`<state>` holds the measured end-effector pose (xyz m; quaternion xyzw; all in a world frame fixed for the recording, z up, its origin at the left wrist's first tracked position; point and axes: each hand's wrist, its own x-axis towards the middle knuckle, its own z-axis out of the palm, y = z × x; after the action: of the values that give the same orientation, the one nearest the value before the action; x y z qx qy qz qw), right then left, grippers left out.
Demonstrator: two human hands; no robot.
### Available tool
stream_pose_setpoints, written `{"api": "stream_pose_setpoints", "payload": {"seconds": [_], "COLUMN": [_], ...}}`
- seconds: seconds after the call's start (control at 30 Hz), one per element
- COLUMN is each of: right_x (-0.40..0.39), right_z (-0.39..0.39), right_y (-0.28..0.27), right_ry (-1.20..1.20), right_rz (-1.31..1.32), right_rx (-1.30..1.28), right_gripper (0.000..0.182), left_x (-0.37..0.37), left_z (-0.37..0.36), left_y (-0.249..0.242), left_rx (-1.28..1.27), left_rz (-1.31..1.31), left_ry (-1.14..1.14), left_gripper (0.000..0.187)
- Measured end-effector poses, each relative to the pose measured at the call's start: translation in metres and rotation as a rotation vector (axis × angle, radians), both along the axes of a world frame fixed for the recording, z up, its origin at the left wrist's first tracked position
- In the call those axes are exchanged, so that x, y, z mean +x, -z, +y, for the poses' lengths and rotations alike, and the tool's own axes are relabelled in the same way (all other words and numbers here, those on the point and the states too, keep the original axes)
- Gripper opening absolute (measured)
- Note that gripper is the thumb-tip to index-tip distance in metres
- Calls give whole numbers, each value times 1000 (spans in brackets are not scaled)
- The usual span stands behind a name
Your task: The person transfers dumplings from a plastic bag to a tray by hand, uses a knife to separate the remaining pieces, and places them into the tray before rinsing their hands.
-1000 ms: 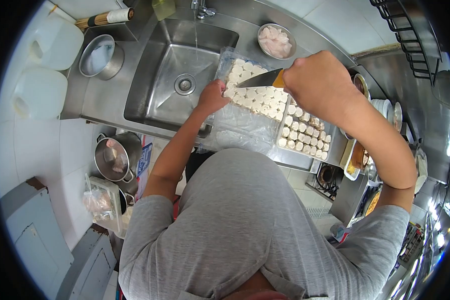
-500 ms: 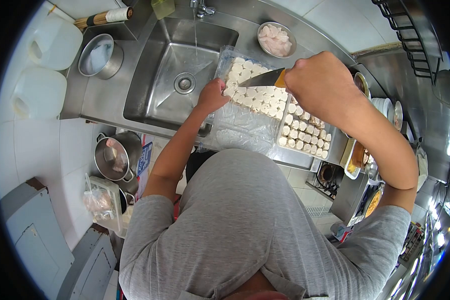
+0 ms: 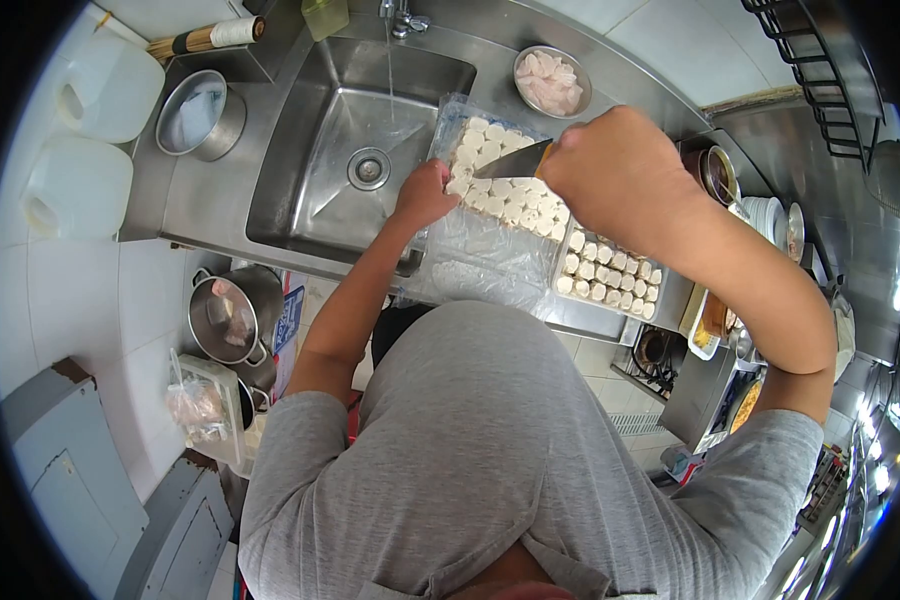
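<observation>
My right hand (image 3: 610, 165) is wrapped round the yellow handle of a knife (image 3: 515, 163), its blade pointing left over rows of round white food pieces (image 3: 515, 203). The blade's tip is by the left side of these pieces. At their left edge is my left hand (image 3: 430, 192), fingers bent against the pieces; whether it grips one is hidden. Clear plastic wrap (image 3: 485, 255) lies under and in front of the pieces. To the right, a tray (image 3: 610, 308) holds more white pieces in rows, partly covered by my right forearm.
Water runs from the tap (image 3: 402, 20) into the steel sink (image 3: 300, 200) on the left. A bowl of pale pinkish slices (image 3: 550, 80) stands behind the pieces. A metal pot (image 3: 232, 130) sits left of the sink. Plates (image 3: 765, 218) and containers crowd the right side.
My right hand and the knife have moved slightly left, and the handle end is now nearer the white pieces. My left hand has stayed almost in place.
</observation>
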<state>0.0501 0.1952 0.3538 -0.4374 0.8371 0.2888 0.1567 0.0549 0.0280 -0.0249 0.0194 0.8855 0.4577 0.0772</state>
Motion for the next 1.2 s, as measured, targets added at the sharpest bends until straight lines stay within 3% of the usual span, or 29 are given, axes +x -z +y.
{"api": "stream_pose_setpoints", "payload": {"seconds": [0.23,0.33,0.43,0.63,0.8,1.0,1.1,1.2], "right_x": [-1,-7,-12,-33,-13,-15,-22,-20], "right_z": [-16,-18,-1,27,31,40,48,51], "right_y": [17,17,30,26,12,-6,-5,-9], "right_ry": [-65,34,197,392,269,185,148,174], "right_rz": [-83,-118,-42,-93,-3,156,200,192], "right_rx": [-10,69,-115,-92,-71,-79,-101,-86], "right_gripper": [11,13,18,21,19,16,15,13], "left_x": [-3,-5,-5,-4,-5,-10,-16,-21], "left_z": [-1,-1,-1,1,-6,6,8,11], "left_y": [1,-4,-12,-23,-18,-16,-33,-32], "left_rx": [-10,-21,-49,-122,-92,-233,-247,-266], "left_rz": [-23,-24,-27,-23,-33,131,-46,-58], "left_ry": [24,33,39,34,53,20,58,33], "left_gripper": [40,42,44,50,60,85,83,80]}}
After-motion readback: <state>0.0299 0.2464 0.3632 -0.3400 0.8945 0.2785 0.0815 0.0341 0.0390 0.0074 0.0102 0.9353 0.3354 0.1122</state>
